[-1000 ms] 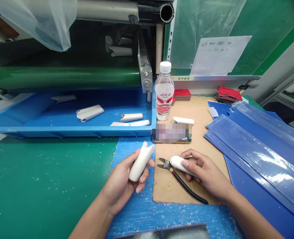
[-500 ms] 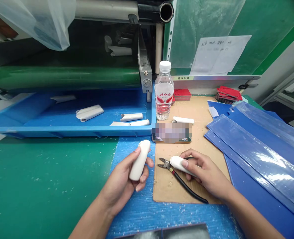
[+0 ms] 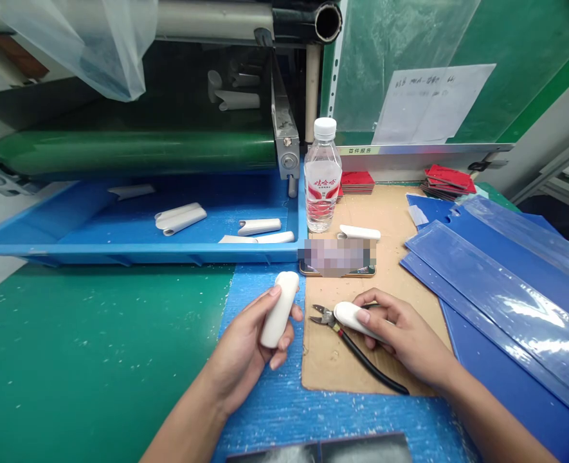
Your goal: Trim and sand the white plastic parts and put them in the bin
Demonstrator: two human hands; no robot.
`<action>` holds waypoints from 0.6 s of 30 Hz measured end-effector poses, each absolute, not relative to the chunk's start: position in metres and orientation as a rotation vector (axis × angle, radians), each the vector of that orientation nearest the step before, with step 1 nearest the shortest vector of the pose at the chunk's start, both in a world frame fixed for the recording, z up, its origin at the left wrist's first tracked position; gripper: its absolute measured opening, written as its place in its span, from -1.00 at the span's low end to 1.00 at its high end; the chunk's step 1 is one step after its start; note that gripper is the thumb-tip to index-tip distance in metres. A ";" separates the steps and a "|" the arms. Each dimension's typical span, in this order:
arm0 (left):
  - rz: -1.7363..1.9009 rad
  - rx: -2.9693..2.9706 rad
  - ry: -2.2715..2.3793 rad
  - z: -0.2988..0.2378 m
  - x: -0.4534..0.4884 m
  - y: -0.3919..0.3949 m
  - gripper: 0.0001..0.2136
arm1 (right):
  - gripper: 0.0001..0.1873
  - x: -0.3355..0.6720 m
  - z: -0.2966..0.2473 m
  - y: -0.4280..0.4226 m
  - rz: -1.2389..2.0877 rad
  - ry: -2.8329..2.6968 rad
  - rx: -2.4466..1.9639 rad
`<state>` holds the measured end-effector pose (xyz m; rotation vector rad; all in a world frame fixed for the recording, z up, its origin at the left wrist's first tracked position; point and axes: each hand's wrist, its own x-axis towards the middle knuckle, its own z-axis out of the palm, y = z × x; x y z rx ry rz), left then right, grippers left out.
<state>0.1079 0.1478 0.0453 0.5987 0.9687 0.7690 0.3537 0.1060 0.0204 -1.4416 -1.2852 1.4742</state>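
Note:
A smooth white plastic shell (image 3: pixel 279 312), long and round-ended, stands tilted in my left hand (image 3: pixel 245 344), thumb on one side and fingers curled round the other. My right hand (image 3: pixel 407 334) grips a second white plastic shell (image 3: pixel 349 315) between thumb and fingers, low over the cardboard (image 3: pixel 325 366). Under that shell lie diagonal cutting pliers (image 3: pixel 366 360) with black handles, their jaws apart and pointing left; one handle is mostly hidden by my right hand. Another white shell (image 3: pixel 361 232) rests farther back on the cardboard.
Several white shells lie in a blue tray (image 3: pixel 120 252) below a green conveyor belt (image 3: pixel 134 151). A water bottle (image 3: pixel 321 183) and a phone (image 3: pixel 337 260) stand and lie beyond my hands. Blue plastic sheets (image 3: pixel 496 296) cover the right side; red stacks (image 3: pixel 448 179) sit behind.
The whole view has shifted slightly, so everything appears a little farther right. Both hands keep their grip on the white shells, with hardly any movement of their own.

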 end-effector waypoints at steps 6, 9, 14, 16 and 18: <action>0.781 0.587 0.975 0.047 0.108 0.147 -0.76 | -0.65 0.354 0.023 0.105 1.470 -1.294 -1.449; 0.791 0.580 0.983 0.047 0.108 0.148 -0.76 | -0.66 0.354 0.023 0.105 1.471 -1.294 -1.448; 0.766 0.577 0.969 0.047 0.110 0.150 -0.70 | -0.66 0.353 0.022 0.106 1.466 -1.297 -1.440; 0.757 0.577 0.963 0.048 0.111 0.150 -0.69 | -0.66 0.352 0.022 0.106 1.470 -1.292 -1.438; 0.756 0.579 0.962 0.048 0.111 0.150 -0.69 | -0.65 0.352 0.022 0.105 1.474 -1.287 -1.435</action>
